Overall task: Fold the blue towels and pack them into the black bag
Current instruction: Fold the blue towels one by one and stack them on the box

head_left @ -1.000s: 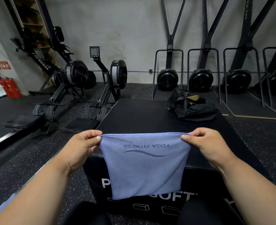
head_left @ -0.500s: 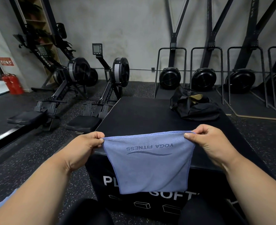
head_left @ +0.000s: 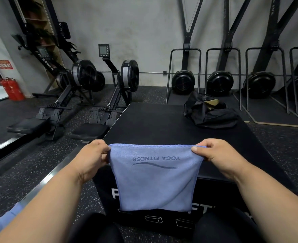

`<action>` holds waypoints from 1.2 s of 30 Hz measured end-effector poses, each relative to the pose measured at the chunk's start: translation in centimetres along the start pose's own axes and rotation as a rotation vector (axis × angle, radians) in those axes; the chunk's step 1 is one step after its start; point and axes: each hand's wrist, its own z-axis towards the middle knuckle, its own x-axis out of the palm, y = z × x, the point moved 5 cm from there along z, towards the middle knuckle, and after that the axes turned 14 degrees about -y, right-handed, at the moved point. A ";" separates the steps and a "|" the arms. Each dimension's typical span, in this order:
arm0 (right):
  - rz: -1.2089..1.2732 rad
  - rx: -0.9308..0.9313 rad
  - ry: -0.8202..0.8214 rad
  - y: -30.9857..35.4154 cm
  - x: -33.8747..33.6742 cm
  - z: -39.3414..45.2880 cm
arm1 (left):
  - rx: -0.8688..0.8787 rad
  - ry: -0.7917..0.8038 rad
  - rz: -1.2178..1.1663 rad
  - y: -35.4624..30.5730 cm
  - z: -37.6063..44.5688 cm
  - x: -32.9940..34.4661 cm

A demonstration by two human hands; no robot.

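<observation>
Both hands pinch the top corners of a folded blue microfibre towel [head_left: 156,179], left hand [head_left: 92,159] and right hand [head_left: 216,157] holding it hanging before a black padded box [head_left: 153,123]. On the box's far right lies the crumpled black fabric bag [head_left: 210,113].

Words we can read on the towel and the gym gear

We read "YOGA FITNESS", upside down, on the blue towel [head_left: 156,178]; "ROWER" runs along the rowing machine's [head_left: 44,62] slanted beam. White letters on the black box [head_left: 206,213] front are mostly covered, and the red wall sign [head_left: 4,64] is too blurred.
</observation>
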 end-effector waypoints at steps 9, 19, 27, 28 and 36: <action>0.039 -0.059 -0.017 1.3 0.2 -0.8 | 0.028 -0.110 -0.059 -0.4 -0.2 -0.5; 0.144 0.043 0.084 4.4 4.3 -2.9 | 0.035 -0.029 -0.215 -2.7 -5.1 5.3; 0.095 0.073 0.100 5.3 7.6 -5.3 | 0.134 0.126 -0.188 -1.8 -9.0 9.5; 0.105 0.084 0.110 5.3 7.9 -5.7 | 0.156 0.145 -0.183 -1.6 -9.5 9.8; 0.251 0.178 0.104 5.0 8.6 -6.8 | 0.278 0.098 -0.156 -2.0 -10.3 9.2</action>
